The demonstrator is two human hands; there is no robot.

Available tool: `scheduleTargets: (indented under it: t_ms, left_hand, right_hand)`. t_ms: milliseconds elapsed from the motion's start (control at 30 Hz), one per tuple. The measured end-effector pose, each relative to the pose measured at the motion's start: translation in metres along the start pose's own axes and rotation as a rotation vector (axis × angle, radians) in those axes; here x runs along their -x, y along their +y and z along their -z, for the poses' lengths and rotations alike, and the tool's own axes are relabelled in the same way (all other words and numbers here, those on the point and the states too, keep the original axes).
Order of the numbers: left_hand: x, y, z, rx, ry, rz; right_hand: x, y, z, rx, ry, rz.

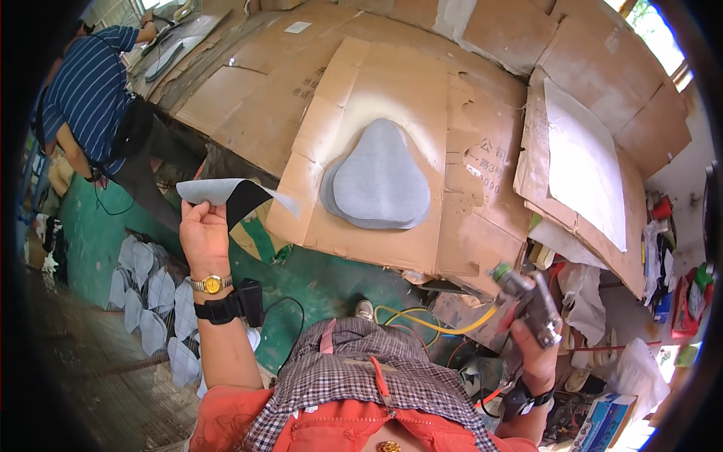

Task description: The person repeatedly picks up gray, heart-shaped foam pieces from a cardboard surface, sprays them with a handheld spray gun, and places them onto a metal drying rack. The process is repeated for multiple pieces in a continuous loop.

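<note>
In my left hand [205, 239], fingers and thumb pinch a thin, flexible piece of sheet material [215, 190], grey on one face and black on the other. It curls in the air off the table's front edge, left of a stack of grey pieces [380, 177]. These are rounded triangles, lying with their edges slightly offset. My right hand [532, 352] is wrapped round a metal spray gun [541, 309], held up at the right in front of the table. Motion blurs the gun a little, so the trigger finger is unclear.
Cardboard [399, 75] covers the table, with pale overspray around the stack. A white sheet [584, 162] lies at the right. A yellow hose [452, 330] loops below the gun. Several grey pieces [160, 290] rest on a wire rack at the left. Another person [94, 98] works at the far left.
</note>
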State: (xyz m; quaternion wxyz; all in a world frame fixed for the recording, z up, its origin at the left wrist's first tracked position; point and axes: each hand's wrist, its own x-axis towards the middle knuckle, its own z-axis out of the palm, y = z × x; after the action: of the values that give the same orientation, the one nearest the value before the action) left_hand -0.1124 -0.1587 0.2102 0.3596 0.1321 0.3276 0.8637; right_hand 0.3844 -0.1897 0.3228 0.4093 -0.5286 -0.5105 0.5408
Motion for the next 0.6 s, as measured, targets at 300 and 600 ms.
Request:
scheduleTargets:
  t_ms: [300,600]
  left_hand:
    - [0.003,0.010,0.002,-0.016,0.042,-0.056]
    - [0.014,0.043,0.042,-0.006,0.162,-0.158]
  right_hand:
    - [0.031,0.027,0.030,-0.018,0.079,0.011]
    - [0.017,0.026,0.022,0.068,0.190,-0.050]
